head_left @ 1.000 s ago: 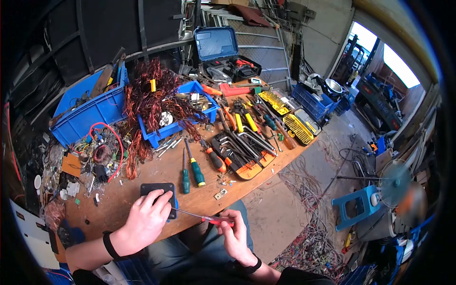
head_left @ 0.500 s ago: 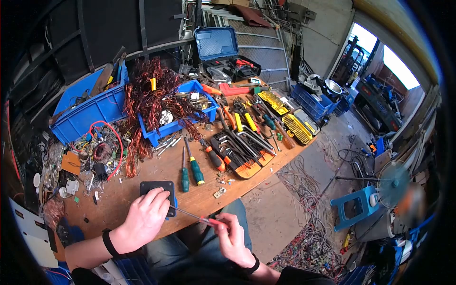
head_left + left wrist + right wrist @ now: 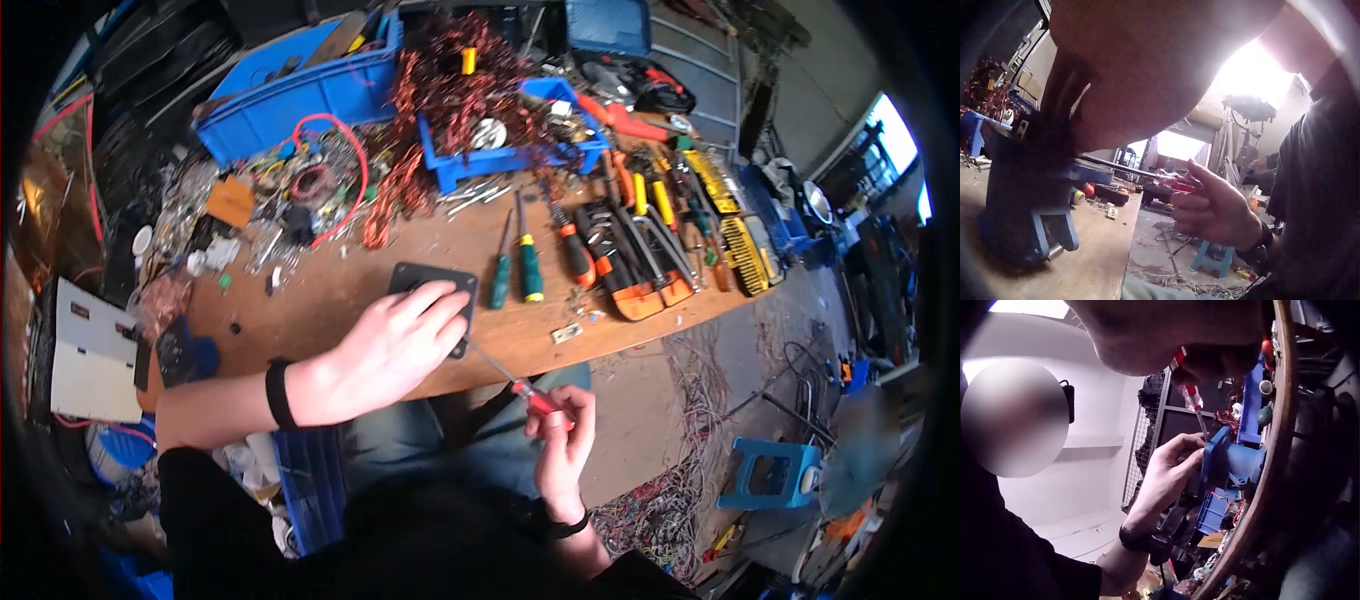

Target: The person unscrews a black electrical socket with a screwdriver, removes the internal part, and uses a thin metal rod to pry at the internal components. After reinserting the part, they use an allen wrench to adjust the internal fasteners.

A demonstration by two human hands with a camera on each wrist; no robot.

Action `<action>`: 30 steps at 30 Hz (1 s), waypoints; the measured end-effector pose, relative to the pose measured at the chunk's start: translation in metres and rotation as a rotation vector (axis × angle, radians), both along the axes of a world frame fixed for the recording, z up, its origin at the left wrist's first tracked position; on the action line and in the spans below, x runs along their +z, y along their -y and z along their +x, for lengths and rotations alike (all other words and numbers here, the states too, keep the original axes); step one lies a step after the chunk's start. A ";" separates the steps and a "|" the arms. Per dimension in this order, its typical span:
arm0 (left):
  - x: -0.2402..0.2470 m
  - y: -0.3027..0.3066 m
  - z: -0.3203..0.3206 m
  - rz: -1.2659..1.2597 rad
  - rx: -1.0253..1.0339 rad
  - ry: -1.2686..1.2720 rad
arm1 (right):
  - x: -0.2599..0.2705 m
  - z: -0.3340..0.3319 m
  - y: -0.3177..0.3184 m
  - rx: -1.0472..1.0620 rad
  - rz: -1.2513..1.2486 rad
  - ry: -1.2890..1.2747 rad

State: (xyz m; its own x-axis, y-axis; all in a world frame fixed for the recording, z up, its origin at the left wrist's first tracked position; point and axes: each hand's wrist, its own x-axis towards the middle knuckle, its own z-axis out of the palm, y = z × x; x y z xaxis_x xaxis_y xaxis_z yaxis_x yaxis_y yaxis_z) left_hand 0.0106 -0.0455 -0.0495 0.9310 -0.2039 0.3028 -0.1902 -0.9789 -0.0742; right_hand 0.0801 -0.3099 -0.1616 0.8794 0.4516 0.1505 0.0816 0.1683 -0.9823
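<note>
My left hand [image 3: 385, 355] lies over the dark square plate [image 3: 428, 276] on top of a blue stand [image 3: 1244, 461], its fingers bent near the plate's right edge. Cannot tell whether these fingers pinch something, since the spot beneath them is hidden. My right hand [image 3: 563, 440] holds a screwdriver [image 3: 543, 403] by its red and clear handle, between thumb and fingers, off the bench's front edge. The metal shaft slants up to the plate's edge; its tip is hidden by the left hand. In the left wrist view a small spring [image 3: 1055, 251] shows at the stand's foot.
Two green-handled screwdrivers [image 3: 529, 270] lie right of the plate, then an orange-and-black screwdriver [image 3: 577, 255] and hex keys [image 3: 655, 255]. Blue bins [image 3: 300, 100] and copper wire [image 3: 440, 85] fill the back. Loose scrap [image 3: 290, 200] covers the left. A blue stool [image 3: 768, 473] stands on the floor.
The head view has swung left and down, so the bench appears farther right and higher. My left hand stays on the plate; my right hand still holds the screwdriver, its fingers slightly shifted on the handle.
</note>
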 end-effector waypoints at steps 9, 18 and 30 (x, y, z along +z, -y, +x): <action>-0.006 -0.002 0.000 0.021 0.007 -0.024 | 0.011 -0.005 -0.008 -0.048 0.026 -0.046; 0.000 0.001 0.002 0.014 0.014 -0.043 | 0.006 -0.001 -0.002 0.000 -0.005 0.003; 0.002 0.001 0.003 0.058 0.022 -0.066 | 0.005 0.001 0.006 0.048 -0.097 -0.042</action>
